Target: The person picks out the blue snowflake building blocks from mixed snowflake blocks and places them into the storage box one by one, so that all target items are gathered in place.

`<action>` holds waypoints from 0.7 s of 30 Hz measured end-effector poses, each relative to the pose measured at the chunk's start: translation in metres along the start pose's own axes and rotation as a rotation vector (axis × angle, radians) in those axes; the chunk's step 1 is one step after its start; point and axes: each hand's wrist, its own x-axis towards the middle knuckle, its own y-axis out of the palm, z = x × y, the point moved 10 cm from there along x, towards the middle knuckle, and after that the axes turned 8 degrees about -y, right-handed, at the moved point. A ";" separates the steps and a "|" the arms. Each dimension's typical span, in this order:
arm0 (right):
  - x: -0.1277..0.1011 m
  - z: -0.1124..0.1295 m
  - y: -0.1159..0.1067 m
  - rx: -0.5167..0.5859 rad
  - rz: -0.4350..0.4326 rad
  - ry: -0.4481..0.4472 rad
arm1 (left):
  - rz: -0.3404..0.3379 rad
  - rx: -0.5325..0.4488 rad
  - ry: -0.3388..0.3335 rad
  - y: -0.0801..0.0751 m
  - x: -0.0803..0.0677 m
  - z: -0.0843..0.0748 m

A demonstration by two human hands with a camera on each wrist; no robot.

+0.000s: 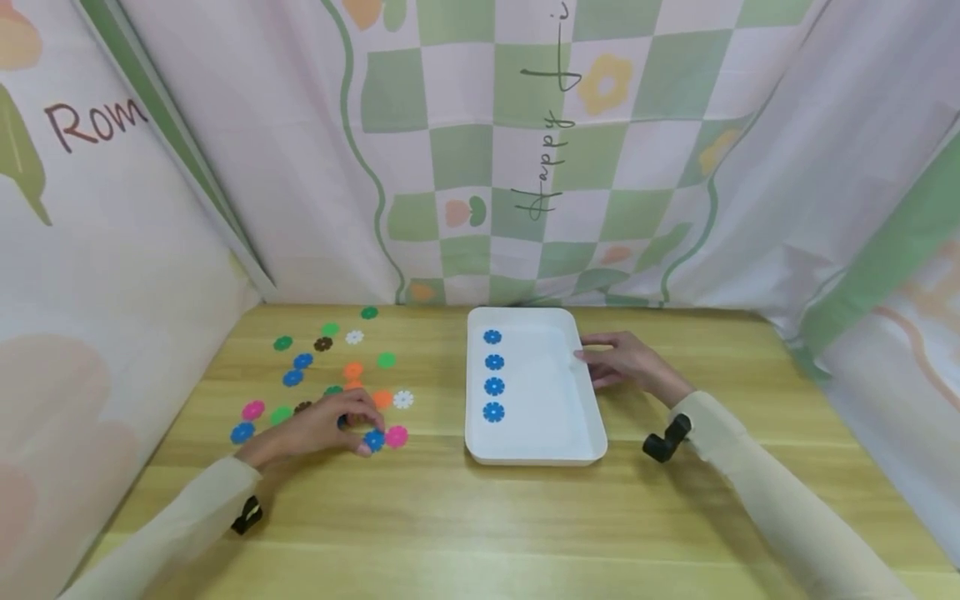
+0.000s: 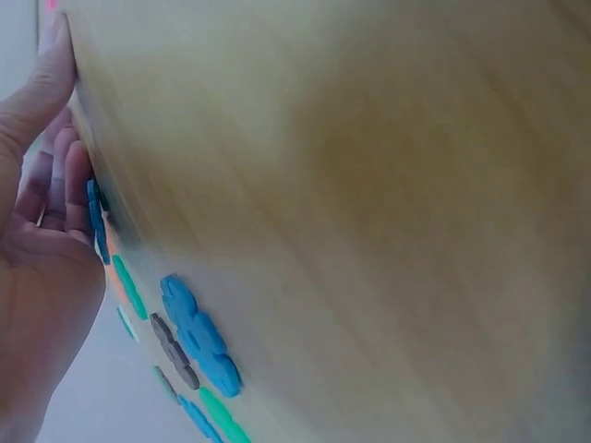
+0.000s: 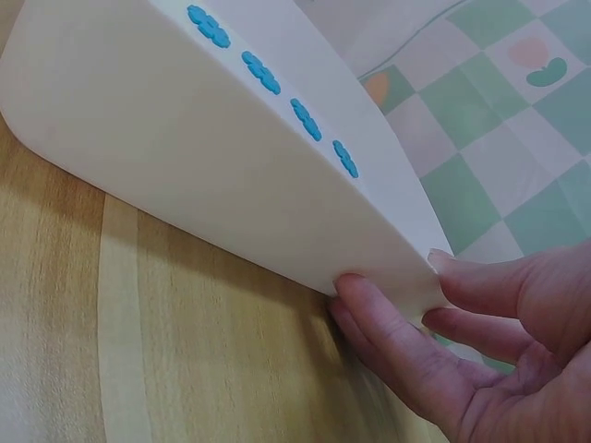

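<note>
soft glare pales the table (image 1: 540, 521); a diffuse shadow lies by the right sleeve (image 1: 780, 492); the left wrist view is dimmer, hazy

A wood-grained table (image 1: 480, 533) bears a white tray (image 1: 543, 392) and, left of it, scattered flower-shaped discs (image 1: 353, 370).

Left sleeve (image 1: 172, 525) plain cream, long; right sleeve (image 1: 787, 508) matching; small black fitting (image 1: 247, 517) left, two-part black block (image 1: 662, 448) right.

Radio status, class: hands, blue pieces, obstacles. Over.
Left hand pinching blue piece. Right hand holding tray side. Four blue pieces inside. Pink piece close by left fingertips, possibly obstructing.
</note>
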 end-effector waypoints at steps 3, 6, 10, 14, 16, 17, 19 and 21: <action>0.000 0.000 0.000 0.007 0.002 -0.002 | 0.004 -0.001 -0.005 0.001 0.001 -0.002; 0.000 0.000 0.000 0.012 0.003 -0.003 | 0.006 -0.011 -0.015 0.000 0.001 -0.003; -0.001 -0.001 0.001 0.012 -0.006 0.005 | 0.003 -0.040 -0.039 -0.002 0.001 -0.006; 0.000 -0.001 0.001 0.008 -0.011 0.009 | -0.011 -0.064 -0.048 -0.004 0.002 -0.009; 0.000 -0.001 0.001 0.004 -0.009 0.006 | -0.022 -0.079 -0.055 -0.005 0.003 -0.009; 0.000 -0.001 0.001 0.002 -0.008 0.003 | -0.029 -0.085 -0.056 -0.006 0.003 -0.009; 0.001 -0.001 0.001 -0.003 -0.009 0.001 | -0.045 -0.090 -0.055 -0.009 0.003 -0.010; 0.001 0.000 0.001 -0.011 -0.006 -0.007 | -0.064 -0.096 -0.061 -0.012 0.003 -0.010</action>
